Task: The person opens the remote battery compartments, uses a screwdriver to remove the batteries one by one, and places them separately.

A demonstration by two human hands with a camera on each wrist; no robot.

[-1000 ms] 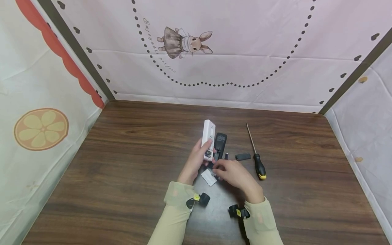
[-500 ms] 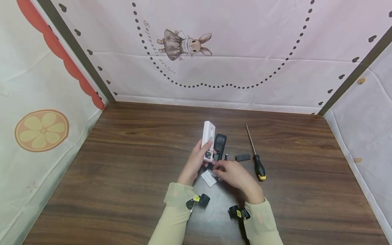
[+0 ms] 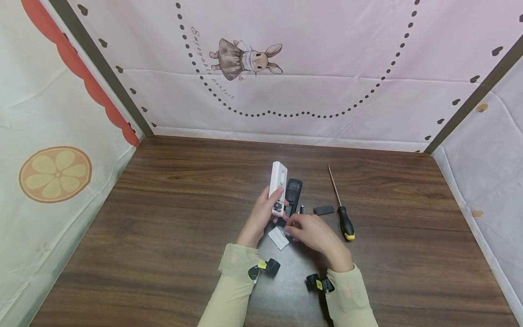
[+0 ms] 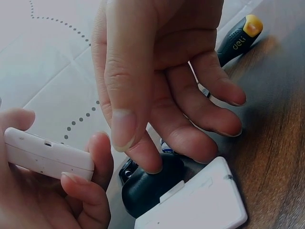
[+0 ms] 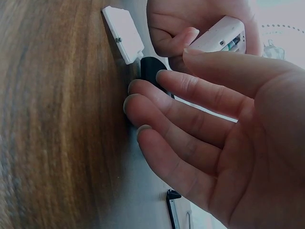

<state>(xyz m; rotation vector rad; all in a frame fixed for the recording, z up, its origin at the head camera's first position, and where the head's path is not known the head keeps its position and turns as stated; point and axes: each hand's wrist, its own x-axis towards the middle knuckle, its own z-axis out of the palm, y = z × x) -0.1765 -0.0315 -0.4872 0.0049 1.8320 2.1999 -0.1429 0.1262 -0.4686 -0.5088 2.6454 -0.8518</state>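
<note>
My left hand [image 3: 261,211] grips a white remote control [image 3: 278,179], its battery compartment uncovered at the near end. A metal and green detail shows in that compartment [image 5: 233,44] in the right wrist view. Close beside it hovers my right hand [image 3: 312,231], fingers loosely bent with nothing between them, as both wrist views show. Below the fingertips lie a white battery cover [image 4: 200,200] and the rounded end of a black remote control [image 4: 152,186]. The black remote's far part [image 3: 294,187] shows behind the white one. A small battery [image 3: 302,209] is partly hidden by my right hand.
A black battery cover [image 3: 324,210] lies right of the black remote. Further right is a screwdriver [image 3: 346,222] with a black and yellow handle, its shaft pointing away. The wooden table [image 3: 184,204] is bordered by printed cloth walls [image 3: 327,91] at the back and sides.
</note>
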